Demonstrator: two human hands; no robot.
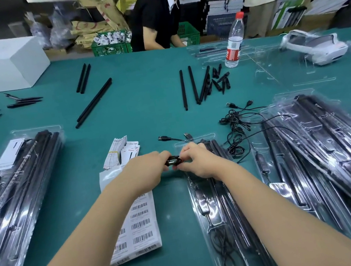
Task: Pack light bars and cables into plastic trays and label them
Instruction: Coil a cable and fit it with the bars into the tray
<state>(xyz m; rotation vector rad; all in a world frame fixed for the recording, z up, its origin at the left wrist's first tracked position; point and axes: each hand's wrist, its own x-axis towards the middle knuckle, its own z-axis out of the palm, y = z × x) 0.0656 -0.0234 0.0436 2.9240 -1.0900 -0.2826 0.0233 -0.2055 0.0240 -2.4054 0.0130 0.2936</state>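
Green table [152, 86]; coiled cable [173, 161] pinched between left hand [146, 170], right hand [198, 161].

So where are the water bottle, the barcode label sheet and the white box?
water bottle [234, 42]: head view, on its white label.
barcode label sheet [141, 223]: head view, on its printed middle.
white box [1, 69]: head view, on its front face.

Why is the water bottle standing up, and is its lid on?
Upright, lid on: the water bottle stands on the table with its red cap on top.
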